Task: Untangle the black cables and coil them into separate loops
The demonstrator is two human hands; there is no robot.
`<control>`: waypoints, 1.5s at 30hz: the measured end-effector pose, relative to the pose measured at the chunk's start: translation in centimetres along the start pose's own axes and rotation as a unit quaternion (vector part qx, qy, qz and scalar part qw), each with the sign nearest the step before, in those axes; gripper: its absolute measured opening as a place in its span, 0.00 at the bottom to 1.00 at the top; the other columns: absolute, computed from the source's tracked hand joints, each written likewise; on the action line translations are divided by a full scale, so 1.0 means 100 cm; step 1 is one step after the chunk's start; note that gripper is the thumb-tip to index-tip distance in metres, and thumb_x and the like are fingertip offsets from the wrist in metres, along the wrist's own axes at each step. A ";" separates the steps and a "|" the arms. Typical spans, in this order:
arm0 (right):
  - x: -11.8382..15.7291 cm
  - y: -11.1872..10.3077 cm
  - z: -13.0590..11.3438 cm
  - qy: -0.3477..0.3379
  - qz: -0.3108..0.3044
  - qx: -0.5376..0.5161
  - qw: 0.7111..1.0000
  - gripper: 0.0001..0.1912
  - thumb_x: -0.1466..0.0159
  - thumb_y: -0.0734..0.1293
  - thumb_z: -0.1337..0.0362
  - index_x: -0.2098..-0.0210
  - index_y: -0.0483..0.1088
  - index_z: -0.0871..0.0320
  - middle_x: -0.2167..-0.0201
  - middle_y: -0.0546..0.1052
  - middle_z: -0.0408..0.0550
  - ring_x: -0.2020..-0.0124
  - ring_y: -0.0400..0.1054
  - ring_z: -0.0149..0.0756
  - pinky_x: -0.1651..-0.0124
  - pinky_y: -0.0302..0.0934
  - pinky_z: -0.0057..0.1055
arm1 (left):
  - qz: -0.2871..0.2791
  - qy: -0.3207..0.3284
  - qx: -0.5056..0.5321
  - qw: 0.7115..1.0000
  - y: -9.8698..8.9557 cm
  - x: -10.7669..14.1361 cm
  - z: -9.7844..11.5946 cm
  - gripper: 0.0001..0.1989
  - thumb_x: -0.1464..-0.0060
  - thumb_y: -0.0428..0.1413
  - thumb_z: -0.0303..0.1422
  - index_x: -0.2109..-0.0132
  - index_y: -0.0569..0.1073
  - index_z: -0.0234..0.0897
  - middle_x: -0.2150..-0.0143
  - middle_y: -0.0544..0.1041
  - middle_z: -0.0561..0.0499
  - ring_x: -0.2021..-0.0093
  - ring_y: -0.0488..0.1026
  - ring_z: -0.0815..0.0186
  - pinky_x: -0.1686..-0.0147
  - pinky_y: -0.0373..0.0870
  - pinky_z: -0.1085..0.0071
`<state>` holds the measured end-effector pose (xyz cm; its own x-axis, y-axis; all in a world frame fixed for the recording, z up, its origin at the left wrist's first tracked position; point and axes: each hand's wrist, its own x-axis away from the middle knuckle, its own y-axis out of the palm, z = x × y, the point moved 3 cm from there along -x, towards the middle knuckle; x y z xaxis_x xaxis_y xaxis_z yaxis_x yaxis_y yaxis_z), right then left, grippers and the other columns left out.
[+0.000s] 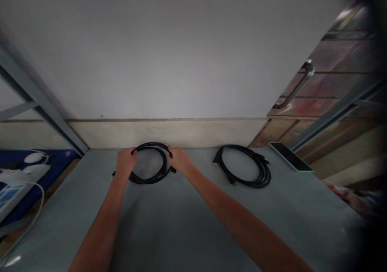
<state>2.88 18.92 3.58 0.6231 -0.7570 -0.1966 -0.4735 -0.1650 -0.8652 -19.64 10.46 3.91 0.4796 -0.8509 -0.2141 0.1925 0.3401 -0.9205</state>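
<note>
A coiled black cable (151, 180) lies toward the back of the grey table (169, 227), near the wall. My left hand (125, 162) is closed around the left side of its coil. On the opposite side, my right hand (179, 158) grips the coil's upper right part. One plug of this cable sticks out just below my right hand, and a dark end shows left of my left hand. My fingertips are mostly hidden. To the right rests a second coiled black cable (243, 182), its plugs showing at the left, bottom and right of the loop.
A phone (292, 157) lies at the table's back right corner. Grey metal posts (60, 120) rise at both sides. The white wall (169, 62) stands behind. On the left, a blue surface (60, 159) holds a white mouse (34, 157) and a box; a pale cord (40, 207) hangs there.
</note>
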 end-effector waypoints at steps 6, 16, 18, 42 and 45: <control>-0.020 0.036 -0.020 0.056 -0.026 0.043 0.997 0.16 0.35 0.59 0.69 0.50 0.71 0.62 0.57 0.78 0.59 0.56 0.73 0.42 0.55 0.64 0.32 | -0.023 0.000 -0.080 0.997 0.018 -0.007 -0.031 0.17 0.40 0.47 0.30 0.50 0.78 0.35 0.56 0.81 0.39 0.55 0.77 0.53 0.53 0.69 0.62; -0.017 0.052 -0.012 0.067 -0.018 0.058 0.996 0.18 0.31 0.57 0.60 0.48 0.71 0.57 0.52 0.72 0.59 0.58 0.72 0.42 0.56 0.66 0.35 | -0.013 0.023 -0.091 0.996 0.024 0.000 -0.040 0.18 0.40 0.46 0.33 0.52 0.78 0.31 0.58 0.79 0.37 0.56 0.76 0.52 0.55 0.69 0.61; -0.009 0.044 -0.002 0.051 0.016 0.032 0.998 0.20 0.30 0.57 0.55 0.46 0.70 0.56 0.54 0.73 0.56 0.57 0.72 0.40 0.54 0.65 0.33 | -0.008 0.013 -0.095 0.995 0.024 0.002 -0.042 0.20 0.39 0.45 0.36 0.51 0.77 0.31 0.58 0.79 0.37 0.56 0.76 0.52 0.56 0.69 0.61; 0.102 -0.143 0.269 0.172 0.015 0.295 0.940 0.14 0.31 0.60 0.65 0.50 0.71 0.63 0.48 0.73 0.60 0.45 0.64 0.44 0.42 0.52 0.36 | -0.193 0.372 0.254 0.872 0.091 0.135 0.191 0.14 0.37 0.48 0.33 0.52 0.77 0.37 0.56 0.76 0.44 0.53 0.71 0.60 0.50 0.66 0.64; 0.098 -0.148 0.264 0.174 0.026 0.305 0.936 0.15 0.29 0.55 0.67 0.51 0.69 0.65 0.50 0.72 0.62 0.49 0.67 0.43 0.45 0.55 0.34 | -0.208 0.341 0.290 0.870 0.093 0.129 0.184 0.14 0.36 0.47 0.34 0.54 0.77 0.37 0.58 0.77 0.45 0.54 0.72 0.61 0.51 0.67 0.65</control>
<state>32.40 30.61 2.28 0.3188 -0.9316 -0.1748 0.0117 0.1883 -0.9820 4.07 10.02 -1.39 -0.3154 -0.9211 -0.2285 0.7225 -0.0769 -0.6871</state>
